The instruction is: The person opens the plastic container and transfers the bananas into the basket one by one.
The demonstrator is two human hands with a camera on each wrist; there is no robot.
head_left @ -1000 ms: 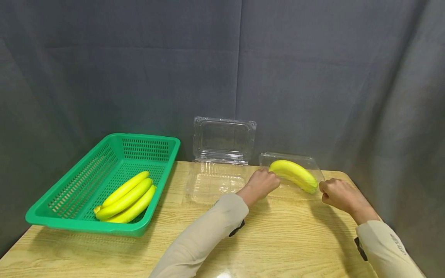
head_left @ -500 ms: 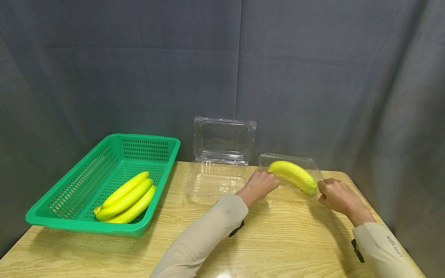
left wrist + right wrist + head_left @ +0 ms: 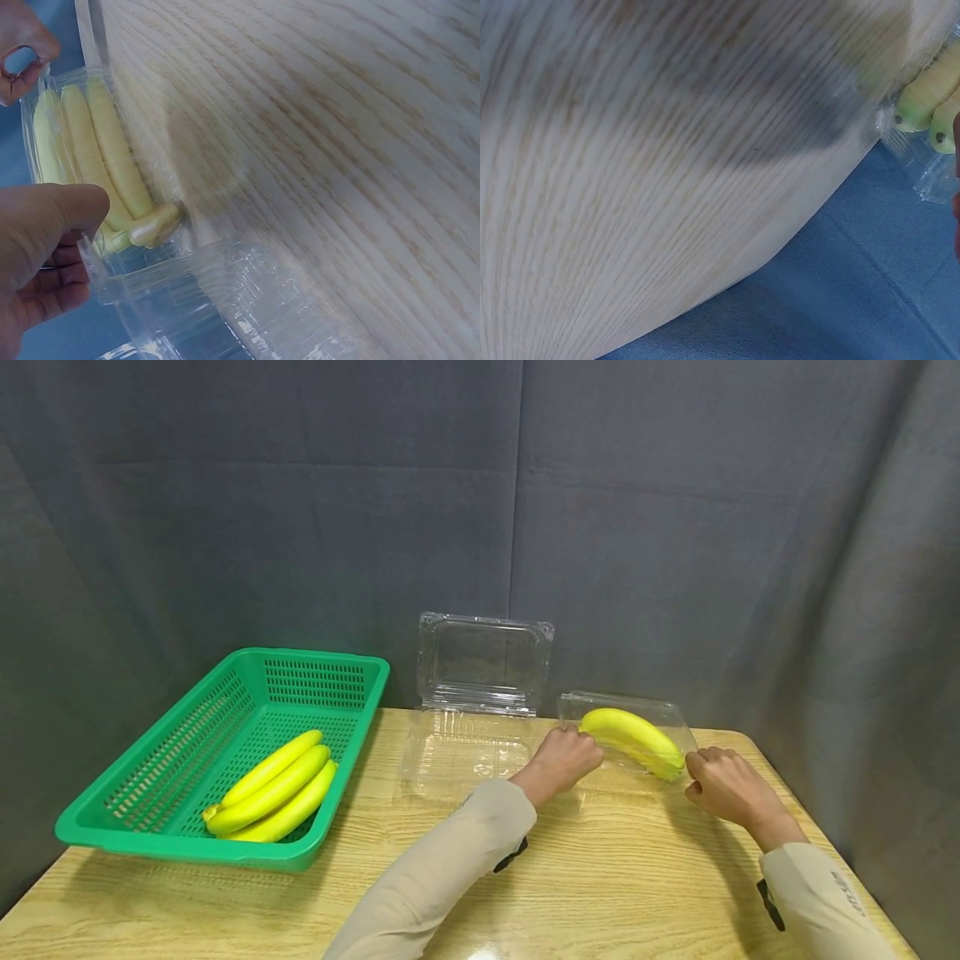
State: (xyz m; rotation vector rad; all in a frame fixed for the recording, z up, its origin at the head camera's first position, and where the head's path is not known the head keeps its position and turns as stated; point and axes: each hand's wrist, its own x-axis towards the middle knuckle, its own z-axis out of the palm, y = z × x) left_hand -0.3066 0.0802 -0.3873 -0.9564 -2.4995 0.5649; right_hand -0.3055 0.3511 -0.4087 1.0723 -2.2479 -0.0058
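A see-through plastic clamshell box point(image 3: 652, 700) at the back right of the table holds a bunch of yellow bananas point(image 3: 630, 735). My left hand point(image 3: 561, 760) pinches the box's near left edge between thumb and curled fingers, seen closely in the left wrist view, where plastic covers part of the bananas point(image 3: 112, 150). At the opposite end my right hand point(image 3: 729, 783) pinches the box's edge; its thumb and finger form a ring in the left wrist view. Only the banana tips point(image 3: 919, 105) and a sliver of the right fingers point(image 3: 957, 195) show in the right wrist view.
Left of the box stands a second plastic clamshell point(image 3: 465, 760), its lid point(image 3: 483, 656) upright against the grey curtain point(image 3: 375, 527). A green slotted basket point(image 3: 82, 831) on the left holds another banana bunch point(image 3: 270, 785). The wooden table point(image 3: 600, 877) ends beyond my right hand.
My right hand has shifted slightly left and down along with its sleeve. The left hand and the bananas have barely moved.
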